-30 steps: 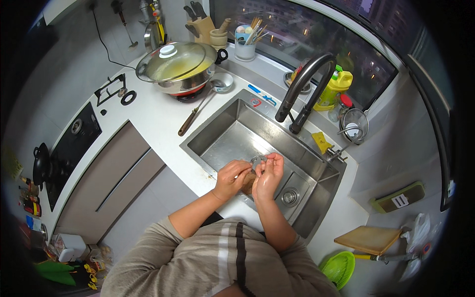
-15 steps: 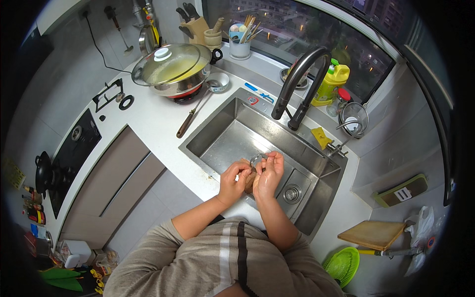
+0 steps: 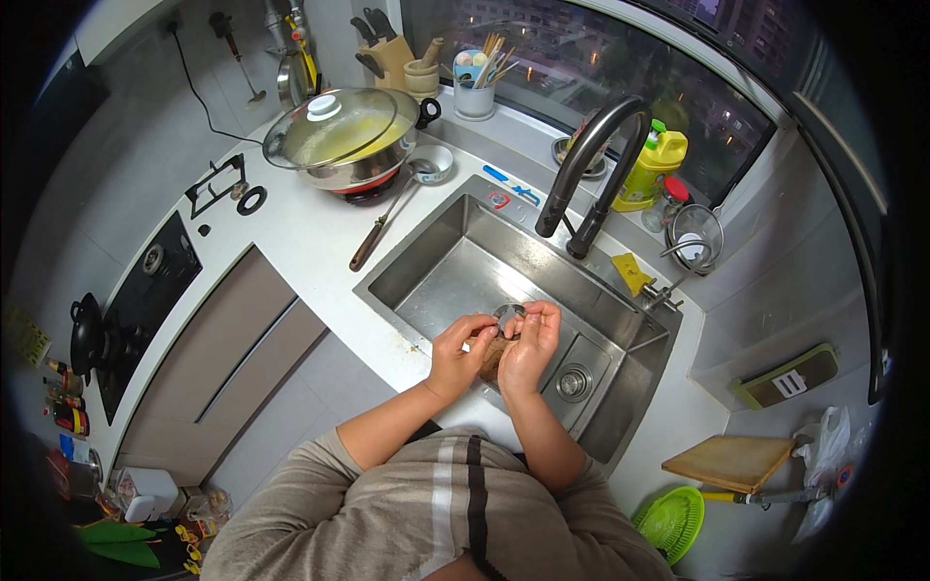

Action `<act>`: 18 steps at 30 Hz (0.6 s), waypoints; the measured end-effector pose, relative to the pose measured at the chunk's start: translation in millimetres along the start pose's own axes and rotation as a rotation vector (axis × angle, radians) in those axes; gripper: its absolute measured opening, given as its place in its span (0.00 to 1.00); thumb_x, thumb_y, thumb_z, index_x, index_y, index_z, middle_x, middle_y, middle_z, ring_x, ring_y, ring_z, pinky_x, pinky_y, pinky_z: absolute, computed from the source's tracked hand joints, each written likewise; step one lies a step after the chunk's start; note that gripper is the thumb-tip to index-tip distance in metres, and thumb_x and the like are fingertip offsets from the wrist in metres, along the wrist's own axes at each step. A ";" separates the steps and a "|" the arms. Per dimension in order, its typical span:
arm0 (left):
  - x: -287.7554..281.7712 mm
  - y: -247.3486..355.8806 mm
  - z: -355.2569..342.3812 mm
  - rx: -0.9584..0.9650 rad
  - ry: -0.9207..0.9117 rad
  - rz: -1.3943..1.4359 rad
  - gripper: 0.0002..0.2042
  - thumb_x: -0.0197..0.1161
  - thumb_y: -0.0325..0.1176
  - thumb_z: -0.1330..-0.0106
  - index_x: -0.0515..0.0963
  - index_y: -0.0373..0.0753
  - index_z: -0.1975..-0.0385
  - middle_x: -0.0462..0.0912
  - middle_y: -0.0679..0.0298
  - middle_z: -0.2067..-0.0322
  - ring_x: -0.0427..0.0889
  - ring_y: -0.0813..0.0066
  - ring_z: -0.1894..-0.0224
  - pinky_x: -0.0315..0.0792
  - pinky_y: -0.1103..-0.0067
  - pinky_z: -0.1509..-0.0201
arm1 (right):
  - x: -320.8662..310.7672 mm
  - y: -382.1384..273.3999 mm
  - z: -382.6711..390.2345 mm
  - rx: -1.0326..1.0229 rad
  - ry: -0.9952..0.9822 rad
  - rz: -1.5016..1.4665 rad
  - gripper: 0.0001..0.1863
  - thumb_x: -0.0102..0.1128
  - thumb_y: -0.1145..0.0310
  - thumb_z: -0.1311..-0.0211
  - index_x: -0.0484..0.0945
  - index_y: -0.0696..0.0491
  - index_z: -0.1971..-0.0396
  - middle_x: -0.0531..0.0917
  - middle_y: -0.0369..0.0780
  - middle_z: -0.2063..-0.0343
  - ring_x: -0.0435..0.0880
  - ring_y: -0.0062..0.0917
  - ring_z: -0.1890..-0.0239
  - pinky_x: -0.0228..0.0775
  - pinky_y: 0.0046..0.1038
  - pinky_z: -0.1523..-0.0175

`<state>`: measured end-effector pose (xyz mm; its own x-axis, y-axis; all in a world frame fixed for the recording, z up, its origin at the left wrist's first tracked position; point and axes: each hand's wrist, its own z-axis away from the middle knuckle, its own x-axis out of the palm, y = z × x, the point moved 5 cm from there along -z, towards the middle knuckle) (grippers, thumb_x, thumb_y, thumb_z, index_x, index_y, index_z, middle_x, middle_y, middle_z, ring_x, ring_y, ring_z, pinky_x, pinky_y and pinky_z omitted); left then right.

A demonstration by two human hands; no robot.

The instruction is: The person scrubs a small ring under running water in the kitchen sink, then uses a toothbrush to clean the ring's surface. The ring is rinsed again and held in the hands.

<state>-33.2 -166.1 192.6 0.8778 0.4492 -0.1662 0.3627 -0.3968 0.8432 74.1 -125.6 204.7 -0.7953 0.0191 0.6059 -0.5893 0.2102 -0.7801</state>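
Over the near edge of the sink (image 3: 441,281), my left hand (image 3: 460,356) and my right hand (image 3: 532,351) are close together with bent fingers. The fingertips of both pinch a small grey, rounded piece (image 3: 508,312) that looks shiny; its exact kind is too small to make out. Below it, a rough brown thing (image 3: 492,361) sits between the two hands, partly hidden by the fingers and palms. Which hand bears the brown thing I cannot tell.
A black faucet (image 3: 593,174) arches over the sink's far side. Left of the sink lies a ladle (image 3: 380,232) with its head in a small bowl (image 3: 438,165). A lidded pot (image 3: 354,160) stands beyond. A yellow sponge (image 3: 631,273) rests on the right rim.
My left fingers have moved slightly up and right, closer to the grey piece. The right hand has shifted only a little. The view has shifted slightly.
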 end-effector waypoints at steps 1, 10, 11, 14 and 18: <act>0.3 -0.9 -0.4 -0.021 -0.007 0.020 0.05 0.61 0.22 0.42 0.77 0.32 0.66 0.81 0.58 0.69 0.80 0.74 0.68 0.75 0.81 0.62 | -3.1 3.3 -0.5 0.003 -0.004 -0.008 0.04 0.38 0.76 0.33 0.64 0.54 0.66 0.67 0.35 0.69 0.63 0.14 0.78 0.59 0.17 0.73; 1.5 -11.2 0.4 -0.042 -0.058 0.040 0.05 0.61 0.22 0.42 0.76 0.32 0.67 0.80 0.59 0.71 0.80 0.76 0.68 0.74 0.81 0.62 | -6.5 10.4 -3.6 0.042 0.015 -0.027 0.05 0.36 0.75 0.32 0.63 0.53 0.67 0.64 0.33 0.73 0.62 0.14 0.79 0.59 0.17 0.71; 1.6 -9.6 0.2 -0.041 -0.054 0.033 0.05 0.61 0.23 0.42 0.76 0.32 0.68 0.80 0.59 0.71 0.80 0.75 0.68 0.74 0.81 0.62 | -7.1 11.6 -4.2 0.053 0.015 -0.044 0.05 0.36 0.75 0.32 0.63 0.53 0.67 0.64 0.33 0.73 0.62 0.14 0.79 0.59 0.17 0.71; 1.8 0.1 -3.4 0.016 -0.017 -0.012 0.04 0.61 0.22 0.42 0.76 0.32 0.68 0.80 0.59 0.71 0.80 0.74 0.69 0.74 0.81 0.62 | -8.7 13.5 -4.7 0.053 -0.017 -0.059 0.05 0.36 0.75 0.32 0.63 0.53 0.67 0.64 0.33 0.73 0.62 0.14 0.79 0.59 0.17 0.71; 0.9 -0.8 -5.1 0.017 -0.056 -0.011 0.03 0.61 0.22 0.43 0.76 0.32 0.69 0.80 0.59 0.70 0.80 0.74 0.69 0.74 0.81 0.63 | -4.6 9.6 -3.4 0.057 -0.011 -0.067 0.05 0.36 0.75 0.31 0.63 0.53 0.67 0.64 0.33 0.74 0.62 0.14 0.79 0.59 0.17 0.72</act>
<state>-34.2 -161.3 194.4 0.8896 0.4086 -0.2039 0.3772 -0.4059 0.8325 72.6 -120.4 195.0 -0.7555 -0.0039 0.6552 -0.6477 0.1550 -0.7459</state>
